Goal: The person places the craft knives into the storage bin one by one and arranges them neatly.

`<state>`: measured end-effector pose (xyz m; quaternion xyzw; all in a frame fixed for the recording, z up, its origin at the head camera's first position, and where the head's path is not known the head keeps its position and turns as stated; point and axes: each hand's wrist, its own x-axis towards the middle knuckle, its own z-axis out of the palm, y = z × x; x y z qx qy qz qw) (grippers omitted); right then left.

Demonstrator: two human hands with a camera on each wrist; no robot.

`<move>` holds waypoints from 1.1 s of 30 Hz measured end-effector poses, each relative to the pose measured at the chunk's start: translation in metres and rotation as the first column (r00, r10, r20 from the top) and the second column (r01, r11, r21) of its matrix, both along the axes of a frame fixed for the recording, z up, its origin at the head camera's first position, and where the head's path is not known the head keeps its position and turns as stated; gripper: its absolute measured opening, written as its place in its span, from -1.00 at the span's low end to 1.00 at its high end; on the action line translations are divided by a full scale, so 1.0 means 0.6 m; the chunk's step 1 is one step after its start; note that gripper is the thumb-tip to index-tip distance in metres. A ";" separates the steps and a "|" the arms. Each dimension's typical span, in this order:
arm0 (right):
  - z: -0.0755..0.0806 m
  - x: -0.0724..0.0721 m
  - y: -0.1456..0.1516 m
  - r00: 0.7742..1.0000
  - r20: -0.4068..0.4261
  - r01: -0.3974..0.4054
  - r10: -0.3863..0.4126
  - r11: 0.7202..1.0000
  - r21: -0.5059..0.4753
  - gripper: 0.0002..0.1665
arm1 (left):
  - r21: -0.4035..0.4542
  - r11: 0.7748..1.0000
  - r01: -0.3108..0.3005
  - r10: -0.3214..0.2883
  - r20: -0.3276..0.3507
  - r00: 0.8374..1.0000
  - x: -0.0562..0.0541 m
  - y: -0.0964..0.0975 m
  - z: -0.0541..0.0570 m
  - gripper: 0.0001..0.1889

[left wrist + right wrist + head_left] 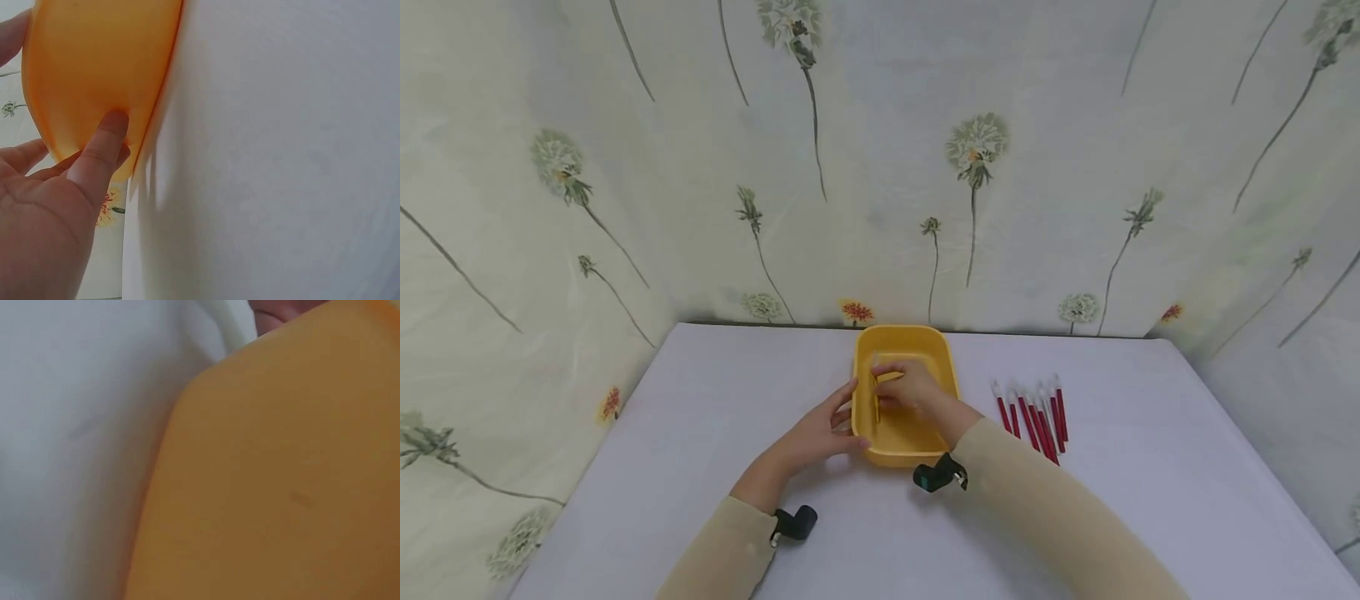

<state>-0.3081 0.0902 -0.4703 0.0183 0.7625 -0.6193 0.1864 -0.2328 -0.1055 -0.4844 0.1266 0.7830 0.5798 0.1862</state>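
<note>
A yellow plastic tray sits on the white table. My left hand holds its left side, with the thumb over the rim and fingers pressed on the outer wall, as the left wrist view shows. My right hand reaches inside the tray and pinches a slim yellow pen-like stick with a pale tip, close to the left inner wall. Part of the stick is behind the fingers. In the right wrist view the tray wall hides most of this hand.
Several red pen-like sticks with whitish tips lie in a loose group right of the tray, beside the right forearm. A white tabletop reaches back to a cloth backdrop printed with dandelions.
</note>
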 end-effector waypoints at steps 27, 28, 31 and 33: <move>-0.009 0.006 -0.007 1.000 0.020 0.001 -0.003 0.996 0.091 -0.72 | -0.030 1.000 0.007 -0.008 -0.018 1.000 -0.001 -0.003 0.000 0.06; -0.010 0.006 -0.008 1.000 0.017 0.001 -0.003 0.996 0.093 -0.72 | -0.030 1.000 0.008 -0.008 -0.018 1.000 -0.001 -0.003 0.000 0.06; -0.013 0.004 -0.007 1.000 0.012 0.004 -0.005 0.996 0.093 -0.72 | -0.032 0.999 0.011 -0.012 -0.022 1.000 -0.001 -0.003 -0.002 0.06; -0.013 0.004 -0.007 1.000 0.012 0.007 -0.008 0.996 0.093 -0.72 | -0.029 1.000 0.012 -0.012 -0.023 1.000 -0.001 -0.003 -0.003 0.06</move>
